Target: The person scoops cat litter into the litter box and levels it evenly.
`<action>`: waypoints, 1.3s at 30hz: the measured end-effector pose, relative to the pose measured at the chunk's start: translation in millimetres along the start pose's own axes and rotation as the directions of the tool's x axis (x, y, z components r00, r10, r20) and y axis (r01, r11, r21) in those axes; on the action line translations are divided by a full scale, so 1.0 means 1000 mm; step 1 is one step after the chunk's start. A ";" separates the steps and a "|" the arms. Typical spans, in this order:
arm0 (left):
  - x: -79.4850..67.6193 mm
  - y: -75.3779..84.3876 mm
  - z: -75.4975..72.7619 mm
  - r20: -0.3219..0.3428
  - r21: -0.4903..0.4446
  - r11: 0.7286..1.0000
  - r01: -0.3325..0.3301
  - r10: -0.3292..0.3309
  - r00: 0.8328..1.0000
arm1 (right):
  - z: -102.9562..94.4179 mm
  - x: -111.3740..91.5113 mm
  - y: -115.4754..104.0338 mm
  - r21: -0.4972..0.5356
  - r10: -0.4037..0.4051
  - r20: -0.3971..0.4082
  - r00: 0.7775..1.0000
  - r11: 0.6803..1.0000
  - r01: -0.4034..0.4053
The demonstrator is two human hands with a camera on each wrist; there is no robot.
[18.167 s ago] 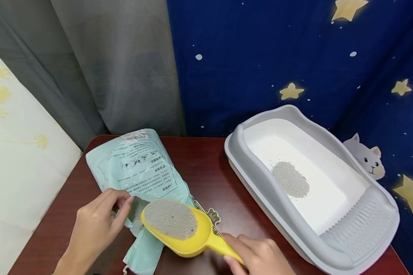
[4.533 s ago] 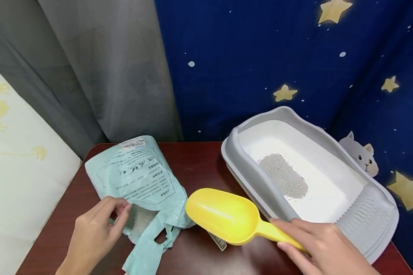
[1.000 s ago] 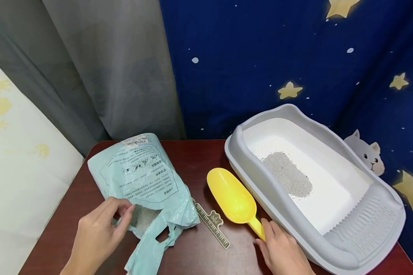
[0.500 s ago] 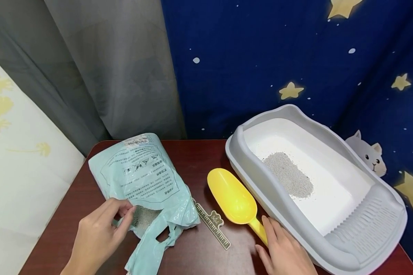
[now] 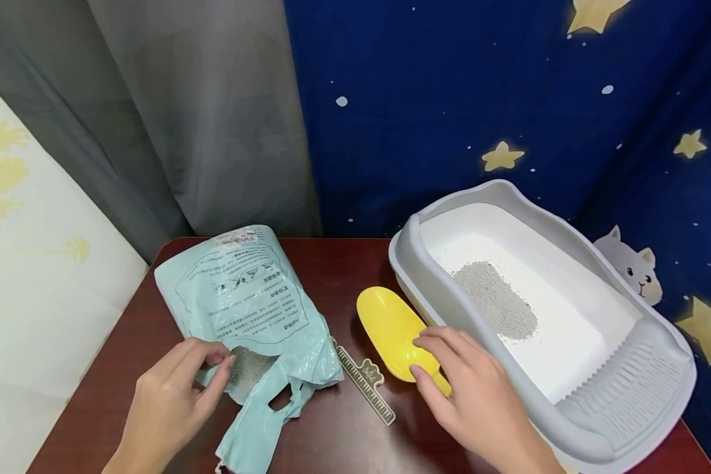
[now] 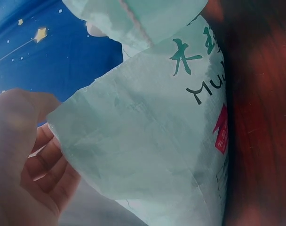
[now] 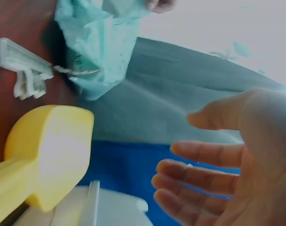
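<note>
My left hand (image 5: 172, 395) pinches the torn edge of a pale green bag of cat litter (image 5: 243, 283) that lies on the table. Grey litter (image 5: 250, 368) shows in the bag's opening. A yellow litter scoop (image 5: 385, 322) lies on the table with no litter in it. Over its handle hovers my right hand (image 5: 476, 395), fingers loosely spread; the right wrist view shows nothing between them and the scoop apart from the hand. To the right stands a grey and white litter box (image 5: 456, 299) with a litter pile (image 5: 498, 299) on its floor.
A slim dark clip (image 5: 365, 382) with a decorated side lies between bag and scoop. The bag's torn strip (image 5: 255, 428) hangs toward the front edge. Behind the dark red table (image 5: 338, 283) hang a grey curtain (image 5: 213, 118) and a blue starry curtain (image 5: 421, 118).
The scoop, earlier full of litter, has been emptied and laid on the table; the litter pile has grown. My right hand has let go and lifted off the handle. My left hand stays put.
</note>
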State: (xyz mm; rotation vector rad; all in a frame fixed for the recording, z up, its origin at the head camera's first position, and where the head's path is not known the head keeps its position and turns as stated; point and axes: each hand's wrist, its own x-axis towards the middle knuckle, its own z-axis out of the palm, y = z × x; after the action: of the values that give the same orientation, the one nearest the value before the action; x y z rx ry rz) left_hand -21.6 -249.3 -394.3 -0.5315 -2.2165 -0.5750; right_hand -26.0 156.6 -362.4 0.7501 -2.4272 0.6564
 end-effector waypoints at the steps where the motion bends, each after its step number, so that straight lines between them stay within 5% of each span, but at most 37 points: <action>1: -0.001 0.000 -0.001 0.003 0.003 1.000 0.002 -0.002 1.000 | 0.002 0.006 -0.001 0.024 -0.018 -0.005 1.000 1.000 0.018; 9: -0.009 -0.001 -0.008 0.052 0.009 1.000 -0.021 0.020 0.998 | 0.037 0.040 -0.008 0.179 -0.124 0.109 0.986 0.978 0.103; 17: -0.014 0.009 -0.011 0.101 -0.021 0.999 -0.045 0.047 0.994 | 0.082 0.060 -0.018 0.252 -0.226 0.280 0.933 0.955 0.156; 30: -0.026 -0.001 -0.011 0.172 -0.011 0.987 -0.162 0.162 0.972 | 0.128 0.070 -0.021 0.178 -0.263 0.450 0.853 0.963 0.203; 33: -0.025 -0.003 -0.011 0.200 -0.006 0.987 -0.163 0.161 0.966 | 0.136 0.071 -0.020 0.168 -0.292 0.419 0.860 0.956 0.242; 39: -0.020 -0.001 -0.013 0.297 0.025 0.992 -0.125 0.112 0.948 | 0.145 0.076 -0.018 0.220 -0.322 0.258 0.911 0.938 0.269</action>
State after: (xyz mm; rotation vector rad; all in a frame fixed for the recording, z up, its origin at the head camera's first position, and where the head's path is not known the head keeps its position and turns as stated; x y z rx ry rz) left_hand -2.3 -261.1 -401.4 -0.7641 -2.4498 -0.4030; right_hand -116.4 32.3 -422.0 1.3467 -2.4530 0.6879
